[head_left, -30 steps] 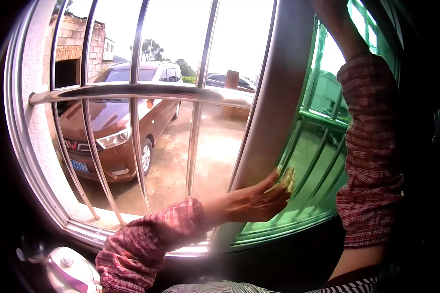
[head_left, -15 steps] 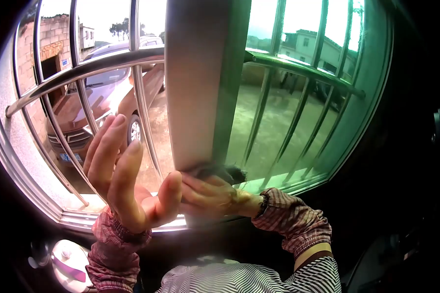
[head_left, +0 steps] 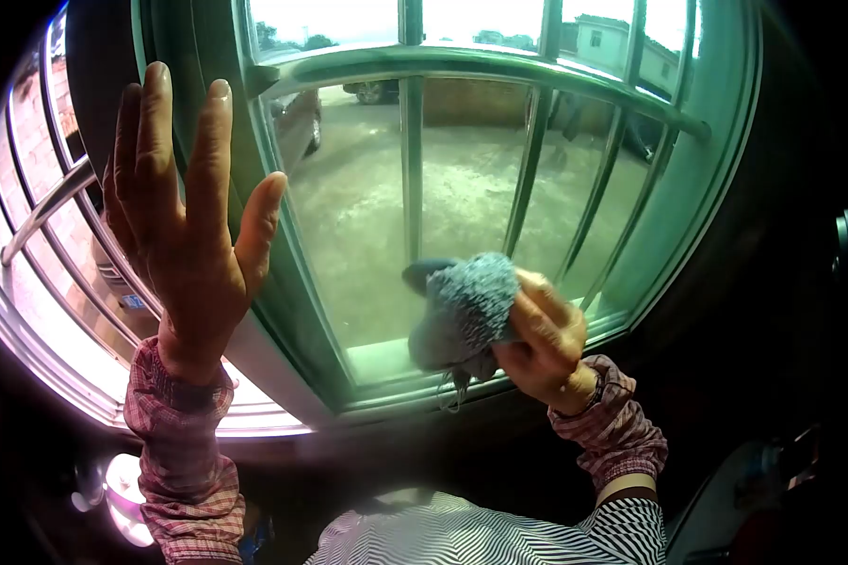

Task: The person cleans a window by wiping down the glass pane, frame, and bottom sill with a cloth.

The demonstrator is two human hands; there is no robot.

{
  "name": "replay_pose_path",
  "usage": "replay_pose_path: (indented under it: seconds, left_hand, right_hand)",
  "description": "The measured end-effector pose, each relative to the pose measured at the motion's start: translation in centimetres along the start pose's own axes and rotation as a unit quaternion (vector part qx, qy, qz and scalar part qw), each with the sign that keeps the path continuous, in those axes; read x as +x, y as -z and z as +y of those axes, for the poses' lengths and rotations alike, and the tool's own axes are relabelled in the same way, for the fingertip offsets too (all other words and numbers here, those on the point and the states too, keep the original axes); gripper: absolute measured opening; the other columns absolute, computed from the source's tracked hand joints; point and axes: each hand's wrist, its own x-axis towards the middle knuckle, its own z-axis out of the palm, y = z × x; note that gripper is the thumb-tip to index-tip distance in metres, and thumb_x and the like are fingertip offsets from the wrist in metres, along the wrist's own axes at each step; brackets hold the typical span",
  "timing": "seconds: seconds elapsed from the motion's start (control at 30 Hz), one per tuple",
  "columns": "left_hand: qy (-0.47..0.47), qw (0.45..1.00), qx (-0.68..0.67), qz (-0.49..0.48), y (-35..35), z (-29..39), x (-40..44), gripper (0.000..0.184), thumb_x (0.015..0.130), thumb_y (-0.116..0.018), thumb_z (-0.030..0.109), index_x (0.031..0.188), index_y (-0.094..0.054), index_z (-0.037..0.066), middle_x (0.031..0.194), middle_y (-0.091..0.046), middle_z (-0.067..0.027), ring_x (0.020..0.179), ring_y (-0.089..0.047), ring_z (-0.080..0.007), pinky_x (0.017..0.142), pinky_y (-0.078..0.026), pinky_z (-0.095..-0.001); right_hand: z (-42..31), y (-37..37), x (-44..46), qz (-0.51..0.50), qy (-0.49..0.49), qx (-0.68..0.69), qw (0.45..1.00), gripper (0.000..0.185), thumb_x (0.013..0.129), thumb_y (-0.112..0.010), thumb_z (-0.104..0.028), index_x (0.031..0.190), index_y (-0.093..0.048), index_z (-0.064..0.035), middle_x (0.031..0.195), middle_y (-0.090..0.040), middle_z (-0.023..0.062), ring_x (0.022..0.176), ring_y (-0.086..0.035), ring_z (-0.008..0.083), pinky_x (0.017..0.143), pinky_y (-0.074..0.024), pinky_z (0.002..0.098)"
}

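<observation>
My left hand (head_left: pixel 184 217) is raised at the left with its fingers spread, in front of the dark window frame (head_left: pixel 283 311). It holds nothing; whether the palm touches the frame I cannot tell. On the right, my right hand (head_left: pixel 545 344) grips a bunched blue-grey cleaning cloth (head_left: pixel 476 299) with loose threads hanging below. The cloth is at the lower part of the green-tinted window pane (head_left: pixel 367 217). A faint reflection beside it blurs its left edge.
Metal bars (head_left: pixel 412 169) and a horizontal rail (head_left: pixel 367 64) stand beyond the glass. At the left, the window opening shows more bars and a brick wall (head_left: pixel 30 132). A white and pink container (head_left: pixel 127 499) sits at lower left.
My right hand has moved right with the cloth, from the frame post to the green pane. My left hand has shifted left and spread its fingers. The view has turned right.
</observation>
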Motion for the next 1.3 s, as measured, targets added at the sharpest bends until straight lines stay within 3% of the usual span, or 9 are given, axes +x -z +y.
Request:
replay_pose_path:
  seconds: [0.17,0.27,0.37,0.47,0.67,0.73,0.93,1.2,1.3]
  left_hand:
    - [-0.015,0.999,0.024,0.017,-0.1,0.5,0.0,0.057,0.1,-0.055,0.047,0.14,-0.055,0.006,0.147,-0.046,-0.0221,0.137,-0.044,-0.0391,0.111,-0.041,-0.0492]
    - [-0.008,1.0,0.023,0.017,-0.1,0.5,-0.2,0.054,0.101,-0.054,0.044,0.142,-0.053,0.007,0.148,-0.047,-0.0204,0.138,-0.043,-0.0381,0.112,-0.039,-0.0489]
    - [-0.002,1.0,0.009,0.025,-0.3,0.4,-0.2,0.049,0.104,-0.051,0.035,0.144,-0.051,0.007,0.149,-0.046,-0.0189,0.14,-0.042,-0.0366,0.113,-0.036,-0.0478]
    - [0.013,0.999,-0.013,0.033,-0.4,0.3,-0.3,0.046,0.106,-0.047,0.032,0.144,-0.05,0.005,0.15,-0.046,-0.0194,0.14,-0.042,-0.0364,0.113,-0.036,-0.0472]
    - [0.022,0.991,-0.116,0.064,-0.7,-0.7,-0.8,0.047,0.107,-0.043,0.03,0.144,-0.048,0.002,0.15,-0.046,-0.021,0.139,-0.044,-0.0368,0.113,-0.036,-0.046]
    - [0.022,0.993,-0.097,0.057,-0.5,-0.4,-0.6,0.045,0.106,-0.048,0.026,0.143,-0.049,0.002,0.149,-0.047,-0.0204,0.137,-0.045,-0.0375,0.113,-0.036,-0.0466]
    - [0.025,0.999,-0.033,0.017,0.0,0.0,-0.2,0.045,0.1,-0.059,0.019,0.142,-0.052,0.006,0.147,-0.048,-0.0181,0.138,-0.043,-0.0384,0.113,-0.036,-0.0474]
    - [0.038,0.999,-0.005,-0.007,0.1,0.2,-0.5,0.042,0.1,-0.06,0.021,0.14,-0.055,0.011,0.146,-0.052,-0.0134,0.139,-0.043,-0.0362,0.114,-0.035,-0.0473]
    - [0.033,0.999,0.003,0.0,0.1,0.3,-0.4,0.04,0.101,-0.058,0.024,0.139,-0.056,0.011,0.145,-0.053,-0.0133,0.138,-0.044,-0.0365,0.114,-0.036,-0.0463]
  right_hand:
    - [10.2,5.8,11.9,0.374,0.086,-0.132,0.914,0.04,0.086,-0.077,-0.001,0.124,-0.068,-0.0006,0.104,-0.074,0.0061,0.089,-0.068,0.0141,0.077,-0.0549,0.0276]
    - [5.9,6.3,15.1,0.249,0.029,0.075,0.965,0.009,0.09,-0.071,-0.011,0.094,-0.066,-0.0051,0.082,-0.068,0.0035,0.075,-0.066,0.0118,0.063,-0.0514,0.0257]
    - [6.6,1.8,15.6,0.199,-0.025,-0.247,0.948,0.012,0.086,-0.069,-0.01,0.075,-0.066,-0.0058,0.061,-0.063,0.0017,0.059,-0.062,0.0096,0.052,-0.0475,0.0249]
    - [4.9,-2.2,13.2,0.204,0.131,-0.148,0.959,0.01,0.082,-0.071,-0.012,0.089,-0.067,-0.0066,0.081,-0.064,0.0078,0.073,-0.066,0.0178,0.059,-0.0524,0.0283]
    - [-0.7,-10.2,3.8,0.097,0.192,0.046,0.975,0.039,0.075,-0.074,-0.015,0.112,-0.069,-0.0055,0.116,-0.065,0.0209,0.098,-0.071,0.0334,0.071,-0.0595,0.0346]
    - [-2.4,-12.8,-1.3,0.005,0.156,0.112,0.981,0.046,0.078,-0.072,-0.009,0.122,-0.063,-0.0054,0.128,-0.06,0.0251,0.112,-0.066,0.0377,0.086,-0.0586,0.0415]
    - [-7.5,-17.4,-15.0,-0.201,-0.023,0.16,0.966,0.044,0.076,-0.069,-0.012,0.118,-0.06,-0.0011,0.106,-0.062,0.0157,0.09,-0.067,0.0304,0.07,-0.0578,0.0373]
    - [-5.6,-6.9,-17.9,-0.072,-0.292,0.033,0.953,0.04,0.071,-0.078,0.0,0.109,-0.066,0.0028,0.095,-0.07,0.0202,0.083,-0.07,0.036,0.07,-0.0574,0.0373]
    - [-1.7,-1.6,-14.5,0.027,-0.439,0.068,0.895,0.036,0.079,-0.077,0.004,0.113,-0.068,0.0056,0.098,-0.073,0.0156,0.088,-0.071,0.0228,0.077,-0.0546,0.0305]
